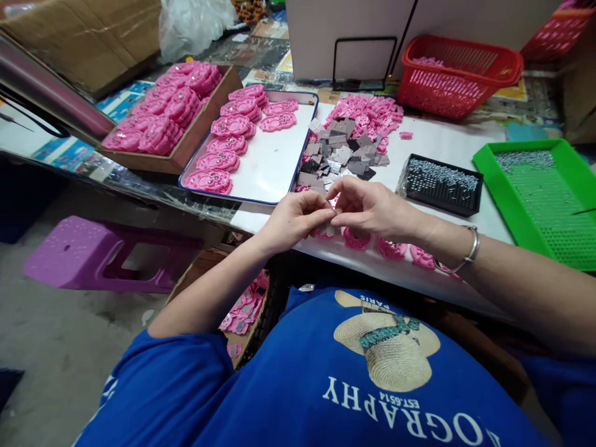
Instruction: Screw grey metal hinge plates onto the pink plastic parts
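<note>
My left hand [298,218] and my right hand [367,208] meet fingertip to fingertip over the table's front edge. Both are closed in a pinch, and whatever lies between the fingers is mostly hidden. A greyish bit shows just under them, beside pink plastic. To the right, partly below my right wrist, several pink plastic pieces [392,248] lie in a row along the edge. Right behind my fingers is a heap of small grey plates [342,149], and past it a pile of small pink plastic parts [365,115].
A blue-rimmed white tray [274,167] and a box of stacked pink pieces [174,108] stand left. On the right are a black tray of screws [440,183], a green tray [535,205] and a red basket [459,81]. A purple stool [74,254] stands lower left.
</note>
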A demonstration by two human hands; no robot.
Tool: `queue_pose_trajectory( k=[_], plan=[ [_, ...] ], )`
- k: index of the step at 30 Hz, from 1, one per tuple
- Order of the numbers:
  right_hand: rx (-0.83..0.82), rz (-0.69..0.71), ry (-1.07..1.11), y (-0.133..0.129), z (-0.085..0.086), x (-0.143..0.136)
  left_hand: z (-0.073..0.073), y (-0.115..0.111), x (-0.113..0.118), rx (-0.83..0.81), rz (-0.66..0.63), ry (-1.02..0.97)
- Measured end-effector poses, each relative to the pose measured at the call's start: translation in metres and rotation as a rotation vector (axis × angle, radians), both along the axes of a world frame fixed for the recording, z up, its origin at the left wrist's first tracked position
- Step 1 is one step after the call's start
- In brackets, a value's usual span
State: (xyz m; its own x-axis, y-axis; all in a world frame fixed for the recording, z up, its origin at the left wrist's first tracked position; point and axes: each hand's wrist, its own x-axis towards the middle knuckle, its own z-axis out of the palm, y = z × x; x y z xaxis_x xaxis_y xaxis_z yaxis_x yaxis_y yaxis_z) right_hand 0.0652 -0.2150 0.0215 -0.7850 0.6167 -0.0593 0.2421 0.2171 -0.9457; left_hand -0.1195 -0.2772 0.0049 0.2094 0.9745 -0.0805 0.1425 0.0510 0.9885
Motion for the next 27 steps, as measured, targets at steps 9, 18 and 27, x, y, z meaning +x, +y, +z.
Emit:
queue_pose_trajectory(
  k=[9, 18, 27],
  plan=[
    [-0.174, -0.085, -0.053, 0.003, 0.008, 0.002, -0.009, -0.004, -0.015, -0.009, 0.11, -0.045],
    [-0.047, -0.145, -0.11, 0.006, -0.001, -0.007, -0.011, -0.012, -0.017, -0.032, 0.066, -0.002],
    [0.13, -0.085, -0.338, 0.015, -0.005, -0.017, -0.016, -0.012, -0.03, 0.069, 0.304, -0.045]
  ],
)
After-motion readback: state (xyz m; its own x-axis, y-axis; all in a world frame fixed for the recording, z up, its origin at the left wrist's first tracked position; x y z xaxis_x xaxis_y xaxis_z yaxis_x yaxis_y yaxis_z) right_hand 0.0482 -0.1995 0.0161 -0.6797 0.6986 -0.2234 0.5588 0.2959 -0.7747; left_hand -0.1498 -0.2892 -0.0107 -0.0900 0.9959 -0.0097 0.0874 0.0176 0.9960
